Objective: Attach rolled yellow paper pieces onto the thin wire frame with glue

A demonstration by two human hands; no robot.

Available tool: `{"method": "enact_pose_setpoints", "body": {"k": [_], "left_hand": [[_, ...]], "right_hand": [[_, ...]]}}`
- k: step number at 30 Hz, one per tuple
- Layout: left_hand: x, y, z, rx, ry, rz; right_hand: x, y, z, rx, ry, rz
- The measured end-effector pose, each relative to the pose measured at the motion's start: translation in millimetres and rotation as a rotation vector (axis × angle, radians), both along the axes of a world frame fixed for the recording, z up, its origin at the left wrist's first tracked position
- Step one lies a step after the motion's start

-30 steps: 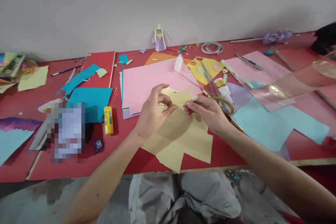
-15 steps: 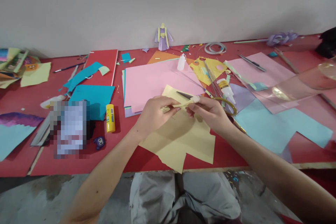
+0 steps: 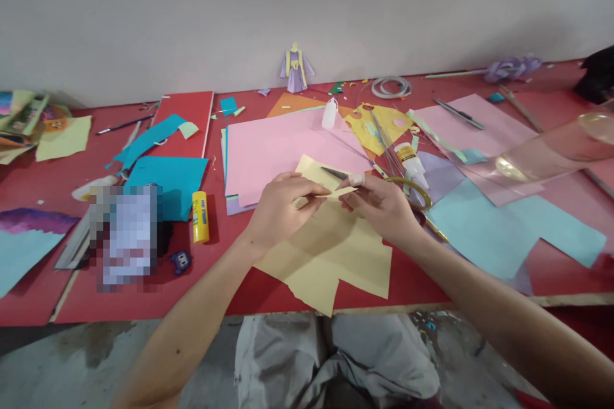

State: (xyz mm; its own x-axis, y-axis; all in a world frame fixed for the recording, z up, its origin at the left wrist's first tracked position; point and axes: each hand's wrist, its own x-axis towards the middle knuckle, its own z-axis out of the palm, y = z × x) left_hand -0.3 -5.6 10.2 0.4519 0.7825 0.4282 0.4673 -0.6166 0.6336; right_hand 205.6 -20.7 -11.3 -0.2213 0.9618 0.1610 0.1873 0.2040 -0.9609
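Observation:
A small strip of pale yellow paper (image 3: 343,192) is pinched between my two hands. My left hand (image 3: 282,208) holds its left end between thumb and fingers. At the other end, my right hand (image 3: 386,204) is closed on it, with a white wrap round one fingertip. Beneath both hands lies a larger yellow paper sheet (image 3: 330,262) with cut edges. Scissors (image 3: 422,195) with dark blades and gold handles rest under and beside my right hand, which partly hides them.
Pink paper sheets (image 3: 273,147) lie behind my hands, a small white bottle (image 3: 329,114) on them. A yellow glue stick (image 3: 200,217) is at left. Glue bottle (image 3: 411,163), light blue paper (image 3: 489,230) and a clear bottle (image 3: 551,150) are at right. A paper doll (image 3: 296,68) leans on the wall.
The paper strip has turned slightly in my fingers, and its right end now shows in front of my right fingertips. Both hands keep nearly the same place.

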Motion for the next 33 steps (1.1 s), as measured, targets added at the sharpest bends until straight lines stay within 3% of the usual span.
{"method": "enact_pose_setpoints", "body": {"k": [9, 16, 24, 29, 33], "left_hand": [[-0.2, -1.2, 4.9, -0.101, -0.047, -0.003], [-2.9, -3.7, 13.2, -0.527, -0.205, -0.032], [-9.2, 2.1, 10.3, -0.884, -0.394, -0.185], [-6.5, 0.4, 10.7, -0.908, -0.447, -0.212], [-4.2, -0.9, 10.4, -0.888, -0.420, -0.199]], "right_hand": [[-1.5, 0.0, 2.9, 0.060, -0.022, -0.006], [-1.0, -0.7, 6.5, 0.141, -0.064, 0.011], [0.5, -1.7, 12.1, 0.259, -0.061, 0.090], [0.9, -3.8, 11.2, 0.245, -0.035, 0.088], [-0.1, -6.9, 12.2, 0.131, 0.032, 0.102]]}}
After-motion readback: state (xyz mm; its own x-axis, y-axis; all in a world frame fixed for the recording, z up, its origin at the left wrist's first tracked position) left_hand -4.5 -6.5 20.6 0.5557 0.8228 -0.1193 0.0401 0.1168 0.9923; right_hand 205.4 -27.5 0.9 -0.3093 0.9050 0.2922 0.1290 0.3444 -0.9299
